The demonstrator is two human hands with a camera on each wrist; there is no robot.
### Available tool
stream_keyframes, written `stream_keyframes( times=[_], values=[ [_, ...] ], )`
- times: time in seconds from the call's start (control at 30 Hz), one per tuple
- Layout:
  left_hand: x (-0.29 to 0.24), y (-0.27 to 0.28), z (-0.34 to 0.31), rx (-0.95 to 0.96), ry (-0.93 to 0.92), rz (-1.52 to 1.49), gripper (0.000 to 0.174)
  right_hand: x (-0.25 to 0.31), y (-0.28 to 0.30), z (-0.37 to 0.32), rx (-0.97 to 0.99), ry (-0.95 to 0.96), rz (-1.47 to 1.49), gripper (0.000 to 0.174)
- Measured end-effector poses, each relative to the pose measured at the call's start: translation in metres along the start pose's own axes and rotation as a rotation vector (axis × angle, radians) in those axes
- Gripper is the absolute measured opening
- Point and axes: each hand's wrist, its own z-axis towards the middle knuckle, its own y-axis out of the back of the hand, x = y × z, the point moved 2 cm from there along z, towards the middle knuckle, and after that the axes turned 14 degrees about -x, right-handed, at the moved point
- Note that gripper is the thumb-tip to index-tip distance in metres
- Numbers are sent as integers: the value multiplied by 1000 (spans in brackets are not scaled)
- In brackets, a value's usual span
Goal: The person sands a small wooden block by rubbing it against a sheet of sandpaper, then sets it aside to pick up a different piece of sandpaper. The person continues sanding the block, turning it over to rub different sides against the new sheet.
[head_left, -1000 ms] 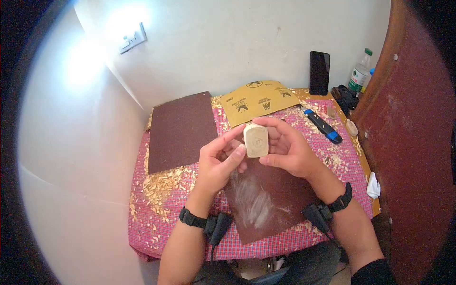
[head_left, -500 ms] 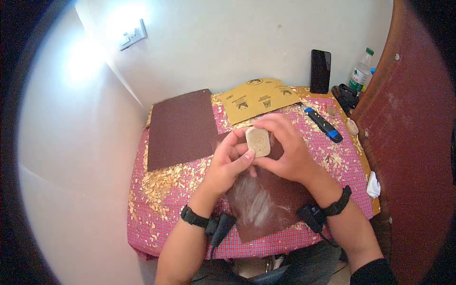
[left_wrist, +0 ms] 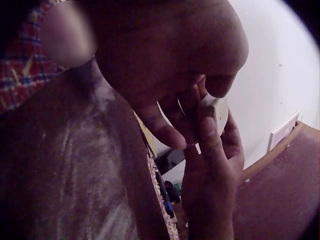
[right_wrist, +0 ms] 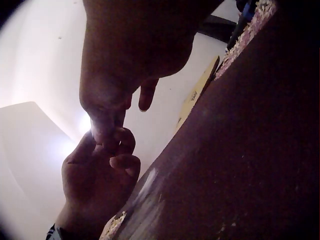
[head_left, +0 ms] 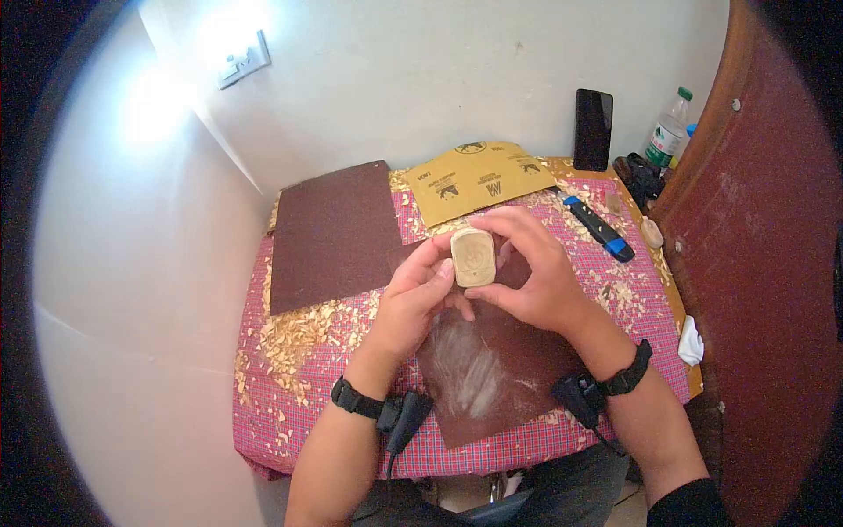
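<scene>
A small pale wooden block [head_left: 474, 257] with rounded corners is held up between both hands, its broad face toward the head camera. The left hand [head_left: 411, 299] pinches its left side, thumb at the front edge. Fingers of the right hand [head_left: 540, 279] reach over the top edge, while that thumb touches the bottom edge. Below the hands lies a dark brown sandpaper sheet [head_left: 527, 373] with a whitish dusty patch. In the left wrist view the block [left_wrist: 221, 112] shows edge-on between the fingertips; in the right wrist view the hands hide it.
Another brown sheet [head_left: 329, 241] lies at the left, a yellow-backed sheet [head_left: 479, 180] at the back. Wood shavings [head_left: 294, 342] cover parts of the checked cloth. On the right are a blue-black utility knife [head_left: 599, 230], a phone [head_left: 594, 129] against the wall, a bottle [head_left: 669, 132] and white tissue [head_left: 690, 342].
The block has tilted and turned between the fingers, and its face now stands more upright. Both hands have shifted slightly, the left fingers changing their hold along its side.
</scene>
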Motion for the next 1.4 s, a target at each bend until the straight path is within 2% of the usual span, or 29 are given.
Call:
stream_keyframes(
  times=[0.33,0.4,0.53,0.6,0.67,0.73,0.8,0.83,0.9,0.93,0.97,1.03,1.13,1.2,1.27,1.33,1.4],
  values=[
    [1,-1,0,-21,11,-47,42,0,0,-1,3,-60,19,63],
    [1,0,2,-20,-73,214,41,1,0,0,-1,-35,-23,63],
    [2,-1,2,-89,-78,156,39,5,2,-1,-31,25,-77,63],
    [6,1,3,-2,37,124,38,5,0,1,-26,64,-39,64],
    [11,4,5,-32,69,137,37,5,-1,0,-22,103,-1,64],
    [16,8,6,-62,102,151,36,2,-5,-4,81,44,-11,68],
    [18,11,5,-80,161,-33,39,3,-4,-3,104,87,-24,69],
    [18,9,4,-81,162,-33,39,4,-4,-2,128,132,-37,70],
    [13,0,2,-28,-19,152,35,5,-5,-2,96,140,-52,71],
    [13,0,3,-28,-18,152,35,5,-5,-2,65,147,-69,71],
    [13,1,3,-58,-22,142,37,5,-4,-2,64,145,-69,71],
    [12,2,4,-86,-25,131,39,1,-1,-1,74,24,-29,70],
    [9,4,5,-96,-37,181,40,-3,-1,-1,88,50,-38,70],
    [10,5,6,-110,43,-94,40,-3,-2,-2,58,56,-48,71],
    [8,3,5,-120,22,-39,38,-3,-2,-2,26,62,-59,71],
    [8,3,4,-130,2,15,36,-6,-1,-3,6,-56,8,71],
    [9,4,5,-92,-1,78,36,-7,-2,-4,7,-83,31,71]
  ],
)
